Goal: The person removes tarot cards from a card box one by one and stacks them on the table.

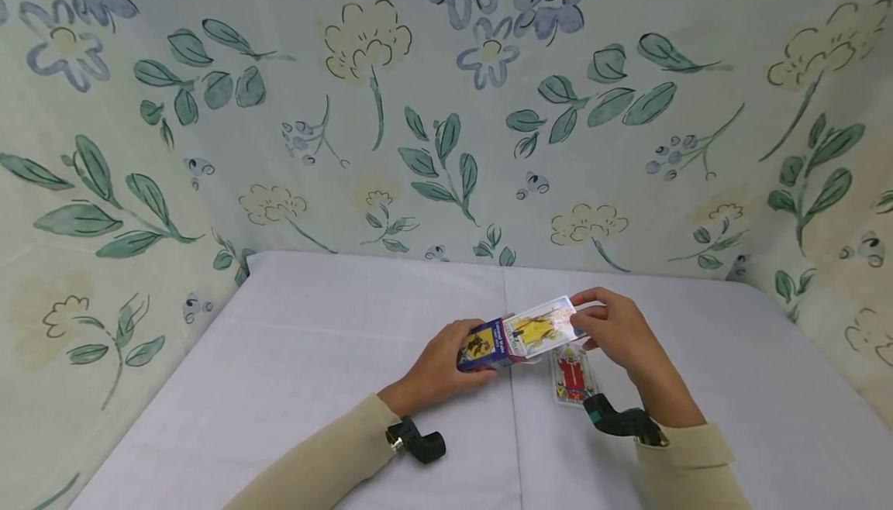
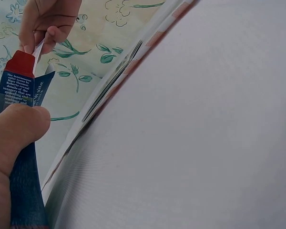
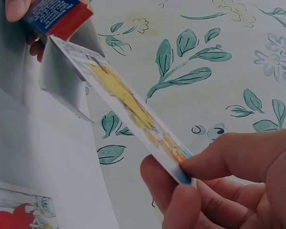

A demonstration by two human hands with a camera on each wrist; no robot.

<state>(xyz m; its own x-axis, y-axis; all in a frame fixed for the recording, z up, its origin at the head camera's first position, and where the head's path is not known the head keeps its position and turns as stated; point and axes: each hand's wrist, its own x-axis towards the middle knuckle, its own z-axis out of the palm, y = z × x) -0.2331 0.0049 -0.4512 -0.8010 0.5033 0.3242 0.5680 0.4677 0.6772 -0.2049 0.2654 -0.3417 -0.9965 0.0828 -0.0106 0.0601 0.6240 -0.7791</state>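
In the head view my left hand (image 1: 441, 361) grips a blue card box (image 1: 483, 346) with a yellow picture, thumb along its near side. The box is tilted, its flap end towards the right. My right hand (image 1: 617, 328) pinches the outer end of a tarot card (image 1: 537, 329) with a yellow figure. The card's other end meets the box's mouth; whether more cards are inside is hidden. In the right wrist view, thumb and fingers hold the card (image 3: 128, 102) by its edge, and the box's red flap (image 3: 71, 21) stands behind it.
A card with a red-robed figure (image 1: 574, 377) lies face up on the white tablecloth (image 1: 335, 324), below my right hand. A dark camera mount sits on each wrist (image 1: 417, 440). Flowered fabric (image 1: 432, 107) rises behind and at both sides of the table.
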